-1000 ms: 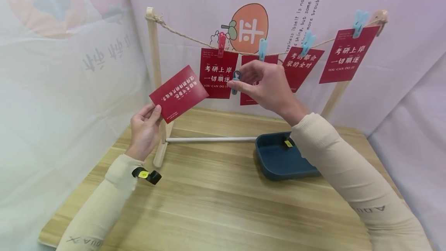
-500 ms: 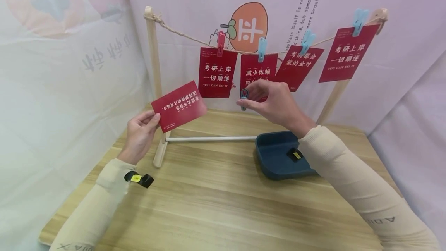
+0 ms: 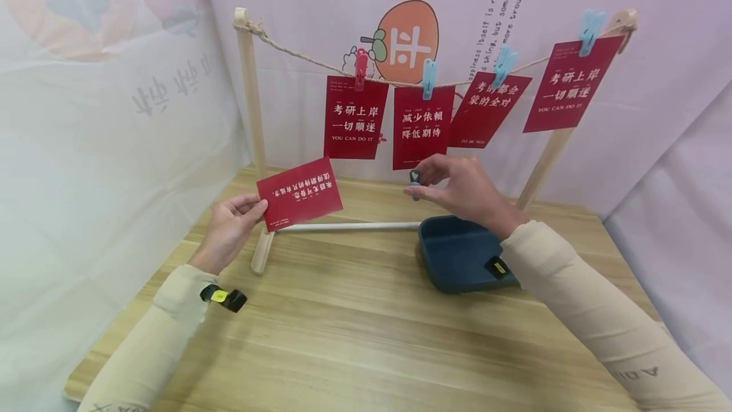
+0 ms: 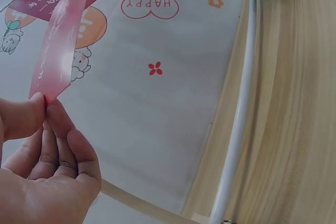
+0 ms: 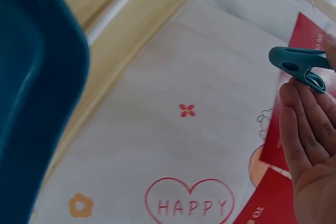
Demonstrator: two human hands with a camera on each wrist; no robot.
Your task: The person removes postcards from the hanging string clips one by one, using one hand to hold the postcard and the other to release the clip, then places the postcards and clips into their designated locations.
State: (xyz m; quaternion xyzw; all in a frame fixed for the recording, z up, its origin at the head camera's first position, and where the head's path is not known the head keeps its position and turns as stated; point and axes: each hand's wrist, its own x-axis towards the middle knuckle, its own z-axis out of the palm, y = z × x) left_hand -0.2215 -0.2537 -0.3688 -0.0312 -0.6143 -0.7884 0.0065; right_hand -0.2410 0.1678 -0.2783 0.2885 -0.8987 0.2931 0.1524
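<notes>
My left hand (image 3: 229,227) pinches one corner of a red card (image 3: 300,194) between thumb and fingers, its printed text upside down in the head view. The left wrist view shows the same card (image 4: 60,40) nearly edge-on above the thumb. My right hand (image 3: 466,189) holds a blue-green clothespin (image 3: 415,184) in front of and below the second hanging card (image 3: 424,126). Close up in the right wrist view, that clothespin (image 5: 299,64) lies between the thumb, mostly cut off, and the fingertips. The two hands are apart.
A rope (image 3: 303,56) spans two wooden posts. Several red cards hang from it, under a pink clothespin (image 3: 361,70) and light blue ones (image 3: 429,79). A dark blue tray (image 3: 443,269) stands on the wooden table (image 3: 343,336), near a white rod (image 3: 354,226) joining the posts.
My right hand has moved down and right with the clothespin, away from the rope, uncovering the second hanging card. My left hand has lowered the red card slightly and turned it flatter.
</notes>
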